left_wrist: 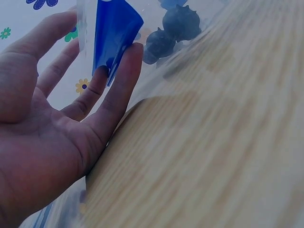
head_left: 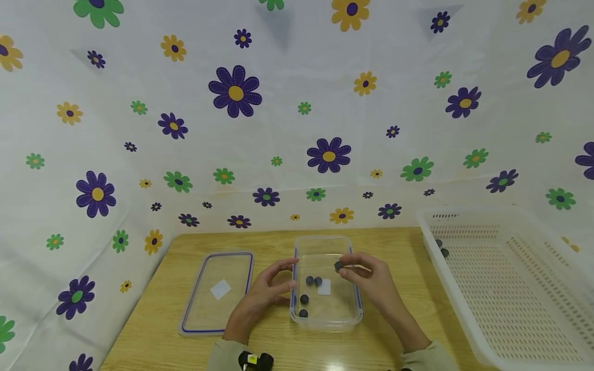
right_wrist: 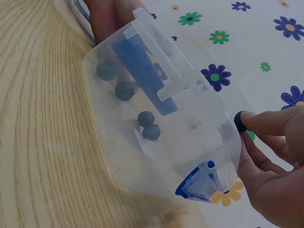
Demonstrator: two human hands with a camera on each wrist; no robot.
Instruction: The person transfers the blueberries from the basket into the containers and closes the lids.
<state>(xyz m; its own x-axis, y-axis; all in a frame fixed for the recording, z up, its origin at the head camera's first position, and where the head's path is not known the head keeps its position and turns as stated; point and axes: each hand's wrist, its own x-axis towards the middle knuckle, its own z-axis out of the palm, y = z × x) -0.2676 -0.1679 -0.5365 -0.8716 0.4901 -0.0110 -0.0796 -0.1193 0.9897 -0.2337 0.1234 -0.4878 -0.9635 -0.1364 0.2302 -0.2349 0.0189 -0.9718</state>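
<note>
Blueberry [head_left: 339,266] sits in a pinch between the thumb and index finger of the right hand [head_left: 371,278], and we see it at the far right part of the clear box [head_left: 334,307]. From the right wrist view, we find it just beside the upper edge of the box; we cannot tell how high above the rim it is.

Our left hand [head_left: 262,292] is at the left side of the box, its fingers spread and loosely bent. In the left wrist view we see two fingertips touching a blue clip [left_wrist: 116,33].

Inside the box we count four more berries: a pair [head_left: 314,281] touching side by side near the middle, and two others [head_left: 303,299] lying apart toward the near left corner. We see a white label [head_left: 324,287] at the bottom, just right of the pair.

Left of the box, we have the lid [head_left: 232,314] flat on the table [head_left: 380,335]. To the right we see the white basket [head_left: 510,293], with two berries [head_left: 445,253] by its left wall.
</note>
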